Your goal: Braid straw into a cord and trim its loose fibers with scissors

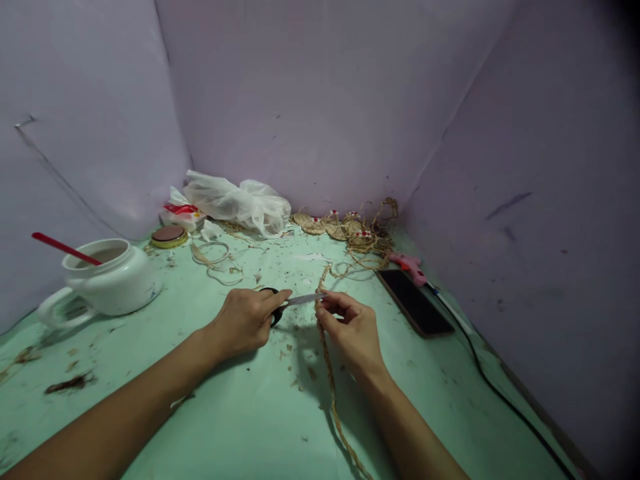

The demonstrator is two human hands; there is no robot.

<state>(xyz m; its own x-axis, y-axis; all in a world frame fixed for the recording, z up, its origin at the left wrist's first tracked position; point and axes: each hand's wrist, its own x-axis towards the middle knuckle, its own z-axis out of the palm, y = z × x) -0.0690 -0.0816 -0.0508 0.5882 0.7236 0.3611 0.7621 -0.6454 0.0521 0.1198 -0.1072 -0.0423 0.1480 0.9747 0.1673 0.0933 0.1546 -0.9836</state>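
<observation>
My left hand [246,321] is closed round the black handles of a pair of scissors [303,300]. Its blades point right and reach the braided straw cord [327,367], touching or crossing it near my fingertips. Between thumb and fingers, my right hand [350,328] pinches that cord. The lower part of the braid hangs down toward the near edge of the view, while its upper end runs on past the blades toward the back. Whether the blades are apart or together I cannot make out.
A white mug [117,283] with a red stick stands left. Behind lie a plastic bag [240,200], a round tin [169,235] and several woven straw discs [337,230] with red beads. On the right are a phone [415,303], a pink glue gun [407,263] and its cable [480,367].
</observation>
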